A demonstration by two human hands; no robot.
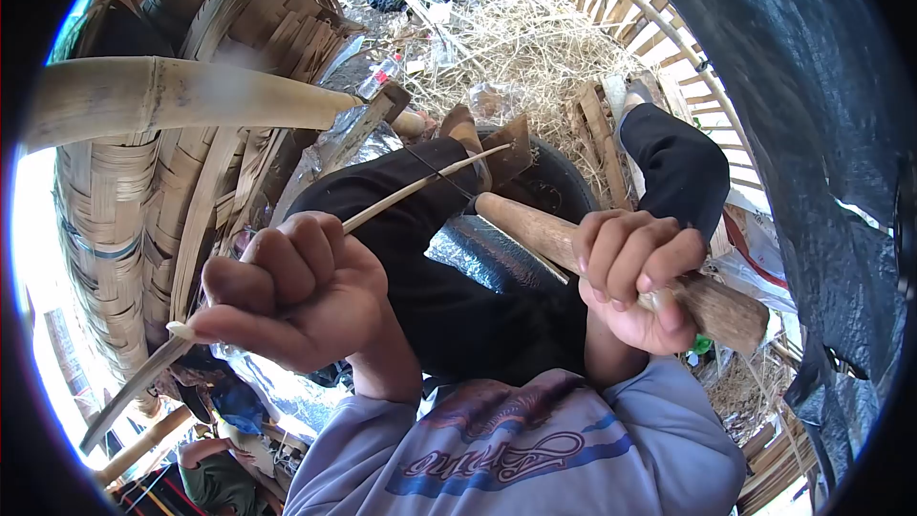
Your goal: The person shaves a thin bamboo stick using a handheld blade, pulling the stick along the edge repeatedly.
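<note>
My left hand [296,291] is closed around a thin bamboo strip [411,193]. One end slants up past my knee; the other sticks out below my thumb at the lower left. My right hand [640,277] is wrapped around the thick wooden handle of a knife [530,225], whose butt shows beyond my palm. From the handle's far end a narrow dark blade [441,175], seen nearly edge-on, crosses the strip; whether it touches the strip I cannot tell. Both hands are raised over my lap.
A thick bamboo pole [191,96] juts in at left before woven bamboo baskets [105,248]. Straw [525,48] and a plastic bottle [382,75] lie ahead. A dark tarp [812,134] hangs right, beside a bamboo fence [659,14]. Another person [215,478] is at lower left.
</note>
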